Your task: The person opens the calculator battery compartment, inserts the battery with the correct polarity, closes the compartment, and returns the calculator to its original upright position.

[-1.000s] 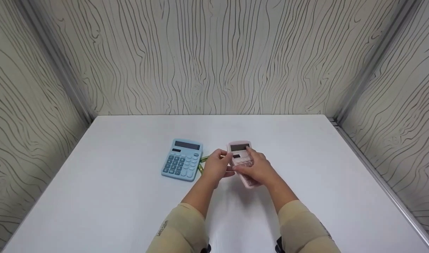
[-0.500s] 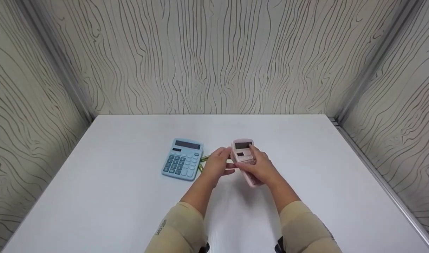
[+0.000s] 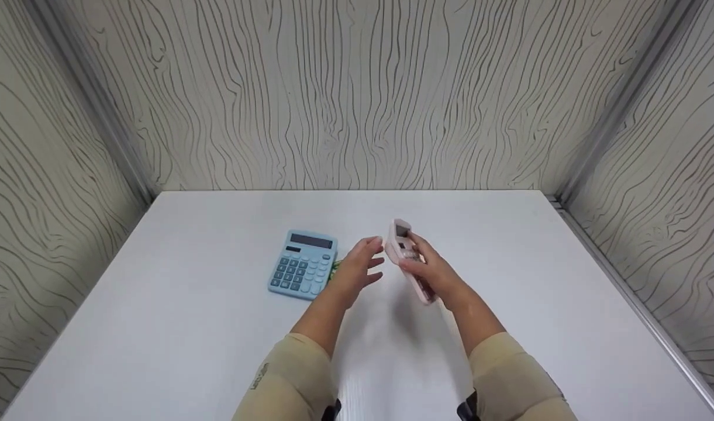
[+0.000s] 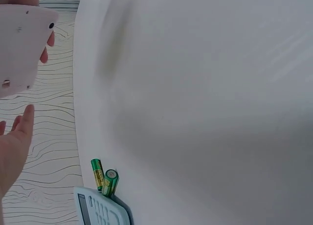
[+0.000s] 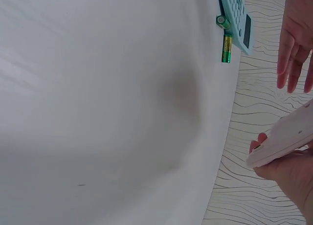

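Observation:
My right hand (image 3: 437,273) grips the pink calculator (image 3: 394,250) above the white table, thumb on one side and fingers on the other. The calculator is tipped, so its left edge shows in the head view; its pale back (image 4: 22,51) faces the left wrist camera. My left hand (image 3: 355,270) hangs just left of it, fingers spread and holding nothing, with a gap between them. On the table to the left lies a blue calculator (image 3: 304,265). Two green-and-gold batteries, one (image 4: 98,174) and another (image 4: 110,182), lie beside it, mostly hidden in the head view.
The white table (image 3: 204,327) runs back to a wood-grain patterned panel (image 3: 345,99). Similar panels (image 3: 35,193) stand at both sides, with grey metal strips (image 3: 596,111) at the corners.
The pink calculator has been raised and turned onto its edge in my right hand. My left hand has come away from it, moving slightly left, its fingers spreading.

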The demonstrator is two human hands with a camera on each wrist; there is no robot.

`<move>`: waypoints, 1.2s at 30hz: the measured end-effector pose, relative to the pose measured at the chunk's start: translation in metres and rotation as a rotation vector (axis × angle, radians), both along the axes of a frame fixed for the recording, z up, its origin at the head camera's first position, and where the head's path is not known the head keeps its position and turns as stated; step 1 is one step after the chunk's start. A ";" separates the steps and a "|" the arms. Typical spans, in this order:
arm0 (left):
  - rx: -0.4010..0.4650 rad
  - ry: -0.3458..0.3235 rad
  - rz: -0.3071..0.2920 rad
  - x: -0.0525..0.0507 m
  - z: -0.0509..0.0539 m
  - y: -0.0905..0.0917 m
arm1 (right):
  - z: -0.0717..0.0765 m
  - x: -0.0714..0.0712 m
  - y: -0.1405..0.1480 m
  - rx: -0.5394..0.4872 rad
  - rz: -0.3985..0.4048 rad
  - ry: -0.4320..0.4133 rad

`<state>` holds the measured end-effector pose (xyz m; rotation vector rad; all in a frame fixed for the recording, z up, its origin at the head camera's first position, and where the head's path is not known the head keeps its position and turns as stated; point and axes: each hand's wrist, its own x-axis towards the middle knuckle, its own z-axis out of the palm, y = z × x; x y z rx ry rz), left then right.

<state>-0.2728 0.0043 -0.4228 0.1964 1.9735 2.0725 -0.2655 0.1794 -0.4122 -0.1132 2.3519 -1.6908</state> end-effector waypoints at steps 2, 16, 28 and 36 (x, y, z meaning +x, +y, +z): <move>0.009 -0.017 -0.025 0.001 0.001 -0.001 | 0.002 0.002 -0.001 -0.049 0.023 -0.005; 0.135 -0.040 -0.170 0.004 -0.002 -0.001 | 0.006 0.010 -0.016 -0.199 0.165 0.037; 0.148 -0.061 -0.071 0.005 0.002 0.004 | 0.002 0.010 -0.020 -0.224 0.198 0.022; 0.054 -0.032 0.070 0.004 0.005 0.004 | 0.007 0.007 -0.022 -0.183 0.157 0.095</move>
